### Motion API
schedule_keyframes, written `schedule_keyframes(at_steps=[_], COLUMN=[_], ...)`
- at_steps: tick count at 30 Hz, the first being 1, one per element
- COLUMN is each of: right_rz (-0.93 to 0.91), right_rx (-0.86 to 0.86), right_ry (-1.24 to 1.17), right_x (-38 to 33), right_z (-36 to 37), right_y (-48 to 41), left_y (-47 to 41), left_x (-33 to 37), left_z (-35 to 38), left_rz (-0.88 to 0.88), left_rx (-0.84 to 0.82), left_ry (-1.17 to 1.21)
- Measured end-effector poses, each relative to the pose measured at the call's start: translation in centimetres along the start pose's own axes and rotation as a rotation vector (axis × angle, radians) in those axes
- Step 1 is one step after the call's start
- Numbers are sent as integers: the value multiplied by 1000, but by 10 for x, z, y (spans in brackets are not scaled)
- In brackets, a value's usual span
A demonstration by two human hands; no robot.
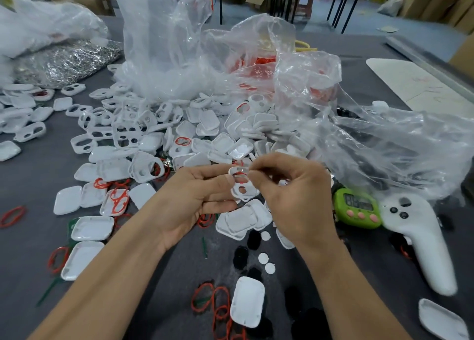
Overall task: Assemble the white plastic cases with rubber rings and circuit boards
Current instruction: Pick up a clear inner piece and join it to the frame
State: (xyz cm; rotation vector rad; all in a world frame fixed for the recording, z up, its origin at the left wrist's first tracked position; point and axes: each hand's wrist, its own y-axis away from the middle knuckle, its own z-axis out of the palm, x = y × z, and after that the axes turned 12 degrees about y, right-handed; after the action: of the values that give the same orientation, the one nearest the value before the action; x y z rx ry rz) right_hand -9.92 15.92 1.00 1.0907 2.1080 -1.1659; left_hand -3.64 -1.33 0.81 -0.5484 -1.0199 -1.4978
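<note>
Head view: left hand (195, 198) grips a case (242, 187). Right hand (289, 193) pinches the red ring (239, 173) on it.

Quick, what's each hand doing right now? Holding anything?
Left hand: holding a white plastic case frame with two holes.
Right hand: pinching a thin red rubber ring at that frame's top edge.

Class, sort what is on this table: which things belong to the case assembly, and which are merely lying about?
Belong: held case, left hand gripping it, right hand pinching it; loose red rubber rings; pile of white case parts.
Lying about: green timer; white controller.
</note>
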Motion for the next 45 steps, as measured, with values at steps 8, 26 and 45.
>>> schedule_keyframes(at_steps=[8,26,45], right_rz=[-157,451,492], right_rx=[-15,-249,-173], right_ry=[218,-300,-36], right_x=[2,0,-14], right_z=[3,3,7], right_y=[5,0,7], left_y=[1,1,8], left_x=[2,-15,-14], left_z=[-3,13,20], left_rz=[-31,315,457], left_rx=[-4,200,293], left_ry=[10,-203,-508])
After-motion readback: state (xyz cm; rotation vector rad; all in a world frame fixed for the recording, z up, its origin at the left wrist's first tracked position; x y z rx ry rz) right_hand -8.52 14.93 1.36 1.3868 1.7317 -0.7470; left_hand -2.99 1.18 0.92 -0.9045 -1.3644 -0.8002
